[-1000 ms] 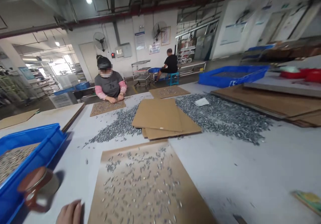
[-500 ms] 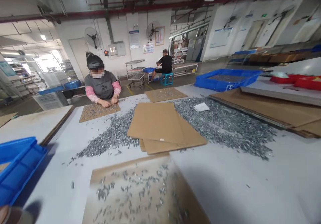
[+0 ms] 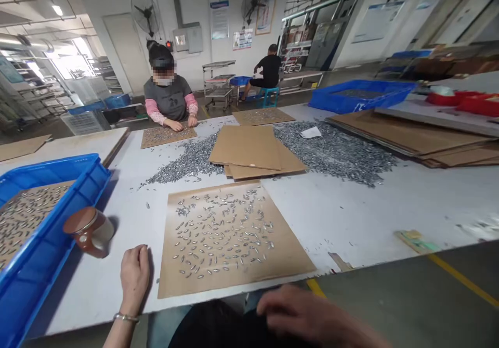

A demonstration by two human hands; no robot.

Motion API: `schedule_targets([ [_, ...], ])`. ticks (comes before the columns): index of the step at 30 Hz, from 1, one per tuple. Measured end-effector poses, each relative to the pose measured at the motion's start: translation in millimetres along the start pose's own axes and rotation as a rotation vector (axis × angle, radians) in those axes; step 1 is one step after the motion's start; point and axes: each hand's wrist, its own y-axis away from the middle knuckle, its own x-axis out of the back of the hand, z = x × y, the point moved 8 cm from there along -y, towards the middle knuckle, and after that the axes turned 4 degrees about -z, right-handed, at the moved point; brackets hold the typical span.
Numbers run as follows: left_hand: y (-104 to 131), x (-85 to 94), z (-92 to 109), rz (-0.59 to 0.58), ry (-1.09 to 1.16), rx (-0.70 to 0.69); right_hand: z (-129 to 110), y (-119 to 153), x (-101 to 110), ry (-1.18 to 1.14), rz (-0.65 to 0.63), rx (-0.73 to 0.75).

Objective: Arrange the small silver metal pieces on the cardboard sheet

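Beside the cardboard sheet, my left hand [image 3: 134, 270] rests on the white table [image 3: 132, 207], its fingers curled in and nothing visible in them. My right hand [image 3: 286, 311] is blurred, low in front of the table edge near my lap, fingers partly bent; whether it holds anything is unclear. Small silvery metal pieces [image 3: 222, 228] lie spread over the cardboard sheet [image 3: 286, 257] between my hands. Left of my left hand stands a brown mug [image 3: 88, 228].
A blue crate [image 3: 58, 233] stands at the left. Stacked cardboard [image 3: 245, 147] lies on a large pile of metal pieces [image 3: 339, 153]. Across the table a person [image 3: 169, 93] touches another sheet; another person [image 3: 270, 69] sits farther back. A second blue crate [image 3: 362, 95] is at the back right.
The view has tilted down. Both my hands now show, with my left hand on the table and my right hand low by the edge. The mug is fully in view.
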Motion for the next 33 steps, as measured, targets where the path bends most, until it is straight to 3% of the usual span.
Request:
schedule_targets([
  [2,1.3,-1.7,0.5,-0.001,0.008,-0.013,-6.2,13.0,56.1,-0.082,0.07,0.055],
  [5,2.4,-2.6,-1.0,0.006,0.021,-0.007,-8.4,2.1,147.6,0.224,0.484,0.008],
  [7,3.6,-1.9,-2.9,0.006,0.036,0.014,-6.5,-24.0,176.9,0.46,0.599,-0.058],
  [10,6.3,0.4,-4.4,0.002,0.05,0.046,4.9,-69.9,189.1,0.599,0.562,-0.106],
  [13,9.1,0.3,-6.2,-0.012,0.05,0.071,15.5,-94.2,195.0,0.623,0.525,-0.11],
  [18,13.1,0.7,-19.7,-0.005,0.041,0.101,28.0,-92.6,206.6,0.617,0.489,-0.137],
  [21,7.5,14.4,-18.2,0.071,0.067,0.127,26.4,-85.7,206.2,0.556,0.49,-0.111],
  [23,-4.8,23.3,10.1,0.106,0.094,0.049,24.7,-85.1,201.6,0.54,0.477,-0.128],
  [25,-21.9,16.9,67.0,0.023,0.129,-0.14,25.3,-86.5,197.2,0.558,0.47,-0.192],
  [26,-29.5,4.5,101.8,-0.084,0.16,-0.237,25.7,-87.5,195.6,0.566,0.47,-0.222],
  [30,-39.1,-79.5,231.8,-0.579,0.139,-0.425,25.4,-88.9,195.0,0.555,0.498,-0.248],
  [33,-32.2,-143.1,290.7,-0.787,-0.037,-0.475,25.2,-88.1,195.7,0.522,0.491,-0.21],
])
